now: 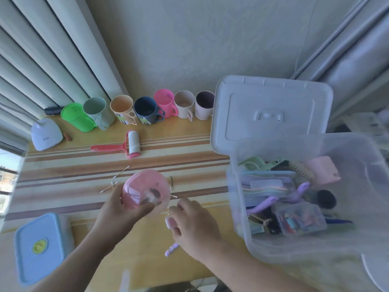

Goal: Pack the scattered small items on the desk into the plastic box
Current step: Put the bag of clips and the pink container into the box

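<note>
Gripping a round translucent pink plastic container (145, 191) left of the clear plastic box (315, 245), the left hand (124, 209); right hand (189, 220) pinches a small pink-white item (170, 222) beside it

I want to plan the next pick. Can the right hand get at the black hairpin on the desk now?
Probably yes. The black hairpin lies bare on the desk just beyond the right hand, with nothing over it, but that hand already pinches a small pink item.

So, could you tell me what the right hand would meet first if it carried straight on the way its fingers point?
Probably the pink round container held by the left hand; the right hand points up-left towards it, though depth is unclear.
</note>
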{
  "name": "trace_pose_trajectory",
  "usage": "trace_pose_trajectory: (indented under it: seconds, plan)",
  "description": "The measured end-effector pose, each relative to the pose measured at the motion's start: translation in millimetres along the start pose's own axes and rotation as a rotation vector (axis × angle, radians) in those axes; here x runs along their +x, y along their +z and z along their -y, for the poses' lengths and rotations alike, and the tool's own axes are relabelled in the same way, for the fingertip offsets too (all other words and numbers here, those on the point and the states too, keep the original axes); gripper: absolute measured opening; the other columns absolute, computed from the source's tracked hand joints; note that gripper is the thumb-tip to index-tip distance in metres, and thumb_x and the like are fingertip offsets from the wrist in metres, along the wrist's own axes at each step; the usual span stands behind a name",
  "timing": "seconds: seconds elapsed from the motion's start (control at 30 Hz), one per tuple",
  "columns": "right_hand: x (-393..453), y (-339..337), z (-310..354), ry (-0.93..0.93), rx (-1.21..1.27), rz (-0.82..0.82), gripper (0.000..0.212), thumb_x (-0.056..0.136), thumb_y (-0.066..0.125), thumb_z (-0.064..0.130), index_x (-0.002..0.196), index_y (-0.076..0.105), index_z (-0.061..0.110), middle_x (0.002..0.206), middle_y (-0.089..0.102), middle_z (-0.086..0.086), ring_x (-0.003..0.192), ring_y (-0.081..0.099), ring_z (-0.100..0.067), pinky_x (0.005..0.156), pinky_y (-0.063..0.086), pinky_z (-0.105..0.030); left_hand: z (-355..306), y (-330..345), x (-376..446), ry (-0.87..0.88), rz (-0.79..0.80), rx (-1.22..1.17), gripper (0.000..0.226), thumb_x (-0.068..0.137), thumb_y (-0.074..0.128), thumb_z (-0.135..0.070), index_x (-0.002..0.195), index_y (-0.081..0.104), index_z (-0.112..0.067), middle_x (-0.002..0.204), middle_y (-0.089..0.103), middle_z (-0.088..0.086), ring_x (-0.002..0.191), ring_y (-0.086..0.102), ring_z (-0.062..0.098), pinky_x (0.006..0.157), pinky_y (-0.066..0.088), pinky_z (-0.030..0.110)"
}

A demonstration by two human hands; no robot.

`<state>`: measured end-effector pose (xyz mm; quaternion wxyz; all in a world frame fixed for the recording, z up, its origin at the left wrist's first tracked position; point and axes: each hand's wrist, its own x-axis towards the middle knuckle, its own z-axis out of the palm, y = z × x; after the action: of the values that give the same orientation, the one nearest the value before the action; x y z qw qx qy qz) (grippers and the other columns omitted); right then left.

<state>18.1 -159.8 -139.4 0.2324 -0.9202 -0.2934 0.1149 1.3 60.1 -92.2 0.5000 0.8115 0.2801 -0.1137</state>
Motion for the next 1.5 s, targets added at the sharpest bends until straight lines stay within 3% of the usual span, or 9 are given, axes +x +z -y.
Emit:
trace_pose_trajectory:
  seconds: [0.23,0.43,0.67,0.73,0.97,1.13,1.2,1.33,1.5]
  plan:
    - [-66.2,-165.5,-125.7,0.169,0.018,-0.324,0.019,0.088,0.068,0.033,0.107,0.066,0.028,0.108,0.058,0.008,0.104,0.058,-0.016,0.083,0.053,-0.033,-105.2,62.2,-26.7,0.267,0.106,-0.009,0.065,0.069,0.069,-0.074,0.124,0.057,-0.042,0.109,0.072,-0.015,0.100,0.068,0.007,0.087,0.056,0.046]
    - [-166.5,-225.3,-273.3,0.494,-0.179,-0.029,0.020,0.080,0.071,0.048,0.098,0.065,0.040,0.117,0.050,0.011,0.118,0.042,-0.020,0.085,0.053,-0.042,-173.8,181.2,-66.6,0.448,0.291,0.111,0.076,0.075,0.050,-0.085,0.142,0.035,-0.052,0.124,0.062,-0.021,0.107,0.062,-0.001,0.085,0.049,0.033]
    - [-184.4,-226.4,-348.1,0.580,-0.383,0.261,0.013,0.096,0.058,0.034,0.109,0.060,0.031,0.113,0.043,0.002,0.100,0.040,-0.021,0.074,0.047,-0.037,-179.0,281.5,-98.2,0.281,0.393,0.128,0.076,0.076,0.053,-0.088,0.142,0.030,-0.059,0.127,0.066,-0.011,0.106,0.065,0.002,0.091,0.051,0.025]
    - [-174.2,-221.0,-359.7,0.608,-0.314,0.304,0.021,0.097,0.060,0.030,0.118,0.062,0.029,0.122,0.055,-0.003,0.090,0.046,-0.021,0.078,0.052,-0.039,-176.9,295.0,-105.8,0.212,0.407,0.107,0.075,0.076,0.059,-0.081,0.142,0.030,-0.059,0.121,0.068,-0.013,0.099,0.067,-0.001,0.081,0.051,0.016]
    - [-149.6,-202.2,-378.8,0.570,-0.172,0.311,0.029,0.093,0.068,0.028,0.121,0.063,0.024,0.124,0.063,-0.007,0.099,0.064,-0.027,0.079,0.053,-0.037,-172.2,324.0,-108.2,0.062,0.406,0.003,0.070,0.078,0.077,-0.065,0.136,0.038,-0.057,0.111,0.071,-0.012,0.095,0.070,0.000,0.090,0.060,0.037]
    - [-161.6,-241.1,-361.0,0.519,0.201,-0.010,0.046,0.091,0.068,0.021,0.134,0.061,0.036,0.122,0.060,0.013,0.096,0.062,-0.008,0.084,0.053,-0.030,-182.5,342.3,-100.9,-0.016,0.440,-0.099,0.071,0.069,0.079,-0.073,0.131,0.052,-0.052,0.113,0.074,-0.010,0.099,0.072,0.006,0.080,0.061,0.035]
    - [-170.4,-262.2,-342.7,0.392,0.336,0.032,0.060,0.086,0.071,0.025,0.139,0.055,0.047,0.128,0.054,0.022,0.103,0.060,-0.003,0.089,0.049,-0.023,-193.8,352.8,-100.5,-0.061,0.475,-0.127,0.070,0.075,0.074,-0.069,0.135,0.049,-0.045,0.117,0.071,-0.007,0.101,0.070,0.011,0.070,0.056,0.029]
    - [-181.5,-284.2,-317.7,0.169,0.237,0.316,0.096,0.081,0.076,0.041,0.159,0.021,0.047,0.156,0.023,0.026,0.148,0.023,-0.003,0.117,0.032,-0.028,-209.1,377.8,-96.0,-0.151,0.522,-0.173,0.077,0.078,0.073,-0.072,0.140,0.046,-0.036,0.128,0.067,-0.004,0.109,0.068,0.014,0.084,0.057,0.037]
    - [-179.6,-266.2,-318.1,0.199,-0.055,0.298,0.117,0.067,0.077,0.058,0.158,0.002,0.054,0.165,0.004,0.021,0.154,0.016,-0.015,0.105,0.051,-0.046,-222.9,405.5,-92.4,-0.285,0.608,-0.361,0.068,0.078,0.073,-0.070,0.126,0.063,-0.023,0.115,0.076,0.008,0.107,0.073,0.033,0.099,0.056,0.057]
